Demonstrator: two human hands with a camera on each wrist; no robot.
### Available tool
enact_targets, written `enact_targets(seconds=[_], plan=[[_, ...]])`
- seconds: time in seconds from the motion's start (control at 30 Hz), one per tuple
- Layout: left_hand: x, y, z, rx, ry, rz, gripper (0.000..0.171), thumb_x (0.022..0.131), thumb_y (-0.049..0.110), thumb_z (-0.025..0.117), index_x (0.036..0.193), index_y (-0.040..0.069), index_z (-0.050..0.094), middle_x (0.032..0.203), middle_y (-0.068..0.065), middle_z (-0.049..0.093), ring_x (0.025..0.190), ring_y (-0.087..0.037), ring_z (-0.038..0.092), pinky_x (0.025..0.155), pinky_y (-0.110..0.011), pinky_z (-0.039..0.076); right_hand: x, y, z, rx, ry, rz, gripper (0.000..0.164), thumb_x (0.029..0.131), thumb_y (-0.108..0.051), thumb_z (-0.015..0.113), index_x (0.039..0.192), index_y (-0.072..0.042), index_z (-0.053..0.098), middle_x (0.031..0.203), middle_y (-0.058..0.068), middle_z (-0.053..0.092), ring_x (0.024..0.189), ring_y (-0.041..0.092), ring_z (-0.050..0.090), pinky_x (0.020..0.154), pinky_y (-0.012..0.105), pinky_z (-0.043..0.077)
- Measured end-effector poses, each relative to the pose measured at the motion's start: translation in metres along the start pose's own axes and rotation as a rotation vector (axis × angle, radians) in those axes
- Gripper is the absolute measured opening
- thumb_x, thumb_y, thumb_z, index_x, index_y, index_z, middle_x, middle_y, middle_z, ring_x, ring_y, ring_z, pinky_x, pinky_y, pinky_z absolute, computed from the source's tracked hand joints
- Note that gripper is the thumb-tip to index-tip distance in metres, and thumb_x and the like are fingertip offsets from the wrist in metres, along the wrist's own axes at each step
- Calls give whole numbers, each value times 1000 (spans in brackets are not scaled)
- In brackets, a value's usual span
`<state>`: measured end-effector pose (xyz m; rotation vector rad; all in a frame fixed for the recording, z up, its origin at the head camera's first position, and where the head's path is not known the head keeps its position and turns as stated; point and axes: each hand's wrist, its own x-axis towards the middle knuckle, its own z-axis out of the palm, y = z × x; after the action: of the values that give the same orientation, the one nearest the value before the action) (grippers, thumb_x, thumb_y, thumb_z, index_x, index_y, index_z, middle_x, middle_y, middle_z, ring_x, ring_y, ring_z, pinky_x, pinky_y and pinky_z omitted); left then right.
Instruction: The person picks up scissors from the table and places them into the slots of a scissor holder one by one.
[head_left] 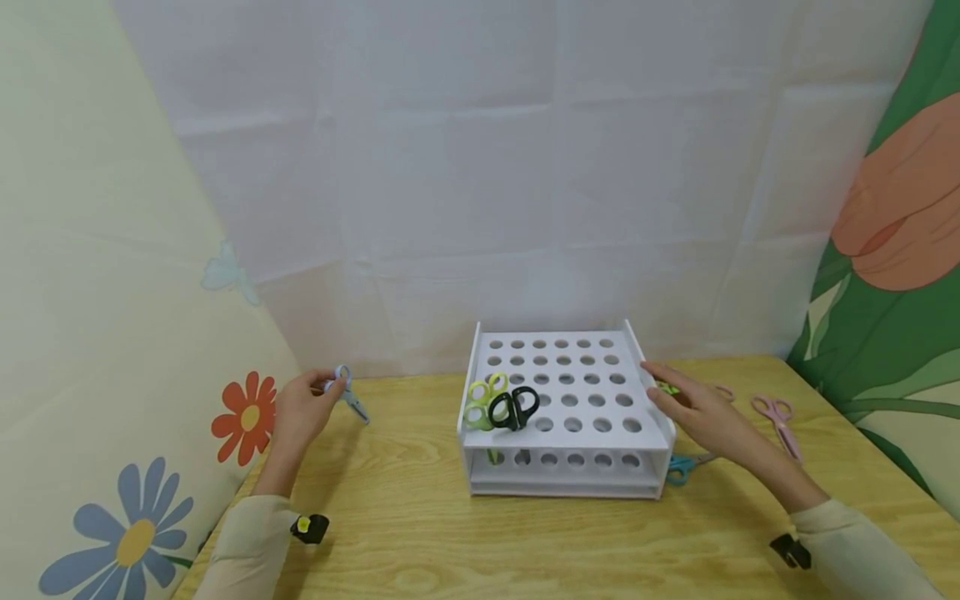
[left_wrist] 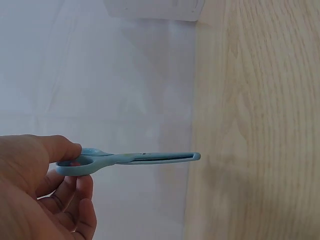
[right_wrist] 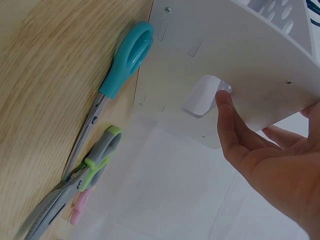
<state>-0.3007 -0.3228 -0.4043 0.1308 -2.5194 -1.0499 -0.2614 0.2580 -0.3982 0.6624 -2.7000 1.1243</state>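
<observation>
Left hand: in the head view, the left hand (head_left: pixel 303 408) is well left of the white rack (head_left: pixel 570 442), thumb and fingers clamped on light blue scissors (left_wrist: pixel 112 160).
Light blue scissors: held by the handle loops; only the left wrist view shows clearly the closed blades in a slotted blue surround.
Right hand: the right hand (head_left: pixel 693 408) touches the rack's right side, fingers extended, slightly apart.
Side opening: only the right wrist view shows the rounded cutout (right_wrist: pixel 197 97), 1 fingertip at its edge.
Beside the rack: teal scissors (right_wrist: pixel 116 75), grey-and-green scissors (right_wrist: pixel 91 177).
In the rack: black scissors (head_left: pixel 516 412).
Writing: tiny marks near the blue pivot, unreadable.
</observation>
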Motion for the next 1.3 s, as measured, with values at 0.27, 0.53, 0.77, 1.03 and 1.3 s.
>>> enact_targets(seconds=[0.27,0.53,0.77,1.03,1.3], plan=[[-4,18,-5,21,30,113,35,100,34,66,118,4,73,109,-16,67,94,-33,64,63,-36,52,0,0,0,4,-3,1,57,110,-33,48,156,-3,37,151,29,41,115,43,61,89,57,51],[-13,47,-10,-7,82,186,35,100,37,67,119,9,74,104,-12,72,86,-27,66,59,-35,51,0,1,0,9,-4,1,57,109,-33,49,156,-2,37,152,29,41,115,43,60,89,57,51],[-27,79,-15,-23,148,294,29,99,31,70,116,8,75,97,-10,73,82,-24,66,57,-26,50,-1,1,1,12,-6,3,57,109,-33,49,156,-2,37,152,29,40,116,44,59,89,56,51],[-40,107,-18,-98,235,429,26,97,23,72,117,6,74,100,-6,74,83,-18,63,69,-17,45,-1,0,0,13,-10,19,58,110,-35,48,157,-3,36,153,29,39,118,45,58,90,58,50],[-56,130,-19,-215,280,557,22,95,13,75,115,5,74,99,-3,73,82,-14,62,70,-18,47,-2,-5,-2,11,-11,23,58,110,-34,48,157,-3,36,153,29,38,120,47,57,92,60,49]])
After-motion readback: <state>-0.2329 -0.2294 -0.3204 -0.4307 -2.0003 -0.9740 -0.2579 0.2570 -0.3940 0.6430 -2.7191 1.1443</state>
